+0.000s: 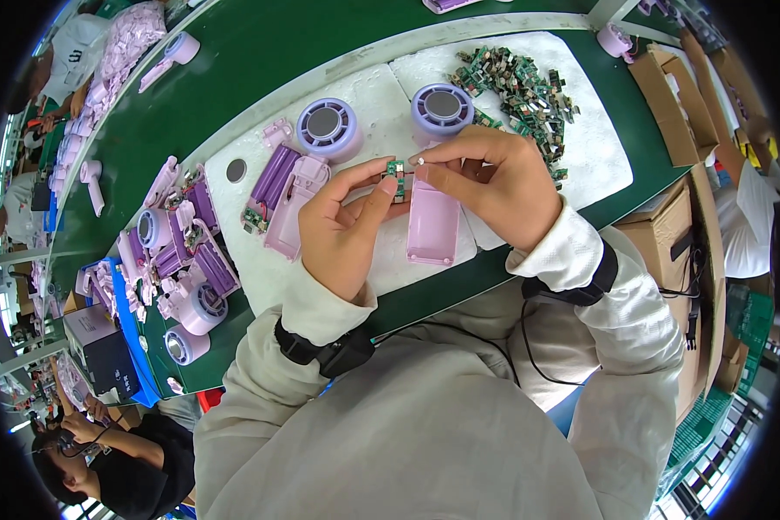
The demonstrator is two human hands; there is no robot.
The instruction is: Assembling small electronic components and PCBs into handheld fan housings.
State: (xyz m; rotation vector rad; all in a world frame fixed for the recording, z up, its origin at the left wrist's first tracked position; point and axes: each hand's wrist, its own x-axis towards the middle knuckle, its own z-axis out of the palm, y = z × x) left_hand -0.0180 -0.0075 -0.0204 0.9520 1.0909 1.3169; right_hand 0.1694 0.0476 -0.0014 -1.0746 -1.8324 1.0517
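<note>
My left hand pinches a small green circuit board between thumb and fingertips. Close beside it, my right hand is closed on a tiny white piece, too small to name. Under my hands lies an open pink plastic housing, its hollow side up. A round lilac fan head sits just beyond it; my fingers hide where the two meet. To the left, a second fan head lies near another pink housing and a purple shell.
White foam sheets cover part of the green table. A heap of circuit boards lies at the far right. Pink and purple parts pile up on the left. Cardboard boxes stand at the right; a co-worker sits lower left.
</note>
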